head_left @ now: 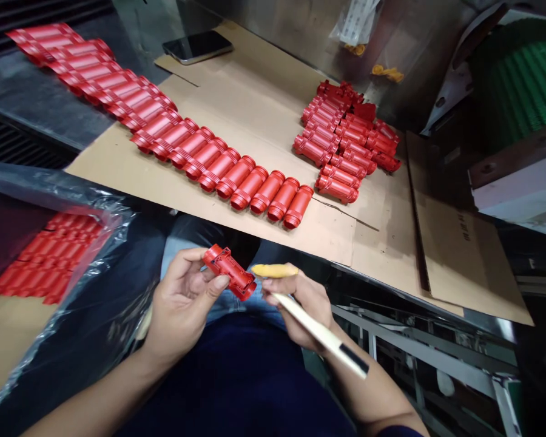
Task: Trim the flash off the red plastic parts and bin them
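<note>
My left hand (188,297) grips a red plastic cylindrical part (230,271) between thumb and fingers, tilted, its slotted side facing up. Close by on the right, my right hand (300,303) is closed around a slim cream-coloured tool (321,334) with a black band near its rear end; the working tip is hidden by the fingers. A yellow cover (275,271) sits on one finger of that hand. Both hands are above my lap, in front of the table edge. A long row of red cylindrical parts (218,169) lies side by side on the cardboard.
A cluster of similar red parts (341,142) lies on the cardboard sheet (255,109) at the back right. A phone (198,47) rests at the far edge. To the left, a plastic-lined box (113,227) holds more red parts. Green ribbed material (521,73) is at upper right.
</note>
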### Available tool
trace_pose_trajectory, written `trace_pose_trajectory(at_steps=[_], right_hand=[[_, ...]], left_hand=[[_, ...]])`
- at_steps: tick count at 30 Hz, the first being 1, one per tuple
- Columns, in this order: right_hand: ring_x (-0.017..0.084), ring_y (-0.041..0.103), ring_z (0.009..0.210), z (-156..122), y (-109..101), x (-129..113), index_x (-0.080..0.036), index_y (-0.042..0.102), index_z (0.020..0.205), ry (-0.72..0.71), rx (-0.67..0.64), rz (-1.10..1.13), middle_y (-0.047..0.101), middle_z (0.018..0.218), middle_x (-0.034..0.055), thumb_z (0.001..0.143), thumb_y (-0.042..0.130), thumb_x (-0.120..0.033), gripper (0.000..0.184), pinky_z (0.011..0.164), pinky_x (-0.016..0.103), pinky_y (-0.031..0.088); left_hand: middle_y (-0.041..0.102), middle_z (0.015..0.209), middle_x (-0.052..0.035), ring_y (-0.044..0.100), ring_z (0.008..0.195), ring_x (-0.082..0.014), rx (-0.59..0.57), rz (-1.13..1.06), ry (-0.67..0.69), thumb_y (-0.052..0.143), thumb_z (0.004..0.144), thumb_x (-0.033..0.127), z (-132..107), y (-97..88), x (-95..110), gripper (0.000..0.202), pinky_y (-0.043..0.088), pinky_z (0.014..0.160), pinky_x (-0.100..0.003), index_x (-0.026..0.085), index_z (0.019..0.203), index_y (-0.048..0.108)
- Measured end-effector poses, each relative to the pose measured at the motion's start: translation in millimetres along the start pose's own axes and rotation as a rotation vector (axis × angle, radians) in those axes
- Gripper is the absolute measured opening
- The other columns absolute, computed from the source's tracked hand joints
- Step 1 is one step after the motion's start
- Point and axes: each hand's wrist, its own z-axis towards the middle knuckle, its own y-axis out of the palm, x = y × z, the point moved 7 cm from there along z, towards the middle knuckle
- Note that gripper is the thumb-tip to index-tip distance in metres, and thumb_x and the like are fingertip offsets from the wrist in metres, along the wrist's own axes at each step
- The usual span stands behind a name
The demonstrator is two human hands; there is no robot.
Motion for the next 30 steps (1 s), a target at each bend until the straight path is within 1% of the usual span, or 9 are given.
trace_pose_trajectory(at_steps=[2,4,8,12,19,23,26,28,30], right_hand=[[0.02,0.082,0.085,-5.6,0.8,14.2,-0.023,0.073,0.12,0.178,0.099,0.199,0.082,0.104,0.0077,0.108,0.07,-0.02,0.013,0.073,0.033,0.071],[0.02,0.082,0.084,-9.6,0.8,17.4,-0.024,0.075,0.119,0.232,0.154,0.274,0.083,0.103,0.0071,0.106,0.074,-0.024,0.013,0.073,0.034,0.071],[0.024,0.08,0.106,-8.9,-3.1,-0.4,-0.024,0.08,0.121,0.087,0.127,0.083,0.083,0.113,0.0105,0.1,0.08,-0.014,0.023,0.09,0.038,0.07],[0.022,0.08,0.107,-6.3,-4.0,-11.6,-0.02,0.079,0.125,-0.004,0.107,0.009,0.081,0.121,0.0133,0.101,0.077,-0.01,0.027,0.092,0.035,0.069],[0.023,0.081,0.105,-5.1,0.0,-15.2,-0.02,0.078,0.123,-0.039,0.105,-0.045,0.082,0.118,0.0129,0.105,0.073,-0.015,0.02,0.09,0.036,0.07],[0.024,0.082,0.106,-5.4,-1.1,-10.4,-0.021,0.077,0.117,0.015,0.106,-0.041,0.083,0.114,0.0114,0.105,0.074,-0.02,0.013,0.091,0.037,0.07],[0.024,0.082,0.105,-4.1,-1.1,-4.8,-0.021,0.074,0.118,0.043,0.042,-0.017,0.084,0.108,0.0096,0.107,0.072,-0.022,0.011,0.09,0.037,0.071],[0.023,0.081,0.105,-1.8,0.2,-8.9,-0.02,0.072,0.121,-0.036,-0.035,-0.062,0.083,0.109,0.0105,0.108,0.068,-0.018,0.014,0.088,0.035,0.071],[0.022,0.08,0.101,0.5,4.3,-13.0,-0.019,0.071,0.127,-0.087,-0.145,-0.161,0.08,0.112,0.0109,0.11,0.064,-0.017,0.02,0.085,0.033,0.07]], left_hand=[[0.073,0.11,-0.0044,0.076,0.096,-0.0178,0.004,0.008,0.03,0.085,0.092,0.013,0.0,0.0,2.2,0.033,0.064,0.086,-0.025,0.024,0.12,0.071],[0.074,0.11,-0.0048,0.077,0.097,-0.0199,0.006,0.002,0.032,0.085,0.092,0.013,0.2,-0.5,2.0,0.033,0.065,0.088,-0.029,0.025,0.12,0.071],[0.075,0.112,-0.0049,0.078,0.098,-0.0224,0.025,-0.053,-0.008,0.085,0.092,0.015,0.4,-2.0,-1.5,0.034,0.067,0.091,-0.035,0.027,0.121,0.071],[0.078,0.113,-0.0052,0.08,0.097,-0.0225,0.019,-0.128,-0.024,0.083,0.093,0.013,0.6,0.5,-0.4,0.033,0.069,0.09,-0.036,0.027,0.121,0.072],[0.079,0.111,-0.0051,0.081,0.094,-0.0228,0.02,-0.14,-0.037,0.084,0.094,0.015,0.4,1.2,3.3,0.033,0.07,0.089,-0.037,0.026,0.121,0.071],[0.077,0.111,-0.005,0.08,0.094,-0.0225,0.033,-0.122,-0.051,0.084,0.094,0.017,0.1,0.1,1.7,0.031,0.069,0.089,-0.038,0.026,0.12,0.07],[0.076,0.108,-0.0041,0.077,0.091,-0.0197,0.034,-0.107,-0.067,0.087,0.092,0.02,1.2,1.4,0.8,0.031,0.067,0.085,-0.032,0.026,0.117,0.07],[0.074,0.105,-0.0036,0.074,0.089,-0.0172,0.042,-0.114,-0.095,0.088,0.091,0.021,2.8,2.2,0.0,0.03,0.065,0.08,-0.027,0.024,0.115,0.07],[0.073,0.103,-0.004,0.072,0.086,-0.0157,0.038,-0.149,-0.158,0.088,0.091,0.023,4.5,3.7,-2.5,0.029,0.064,0.077,-0.025,0.023,0.115,0.07]])
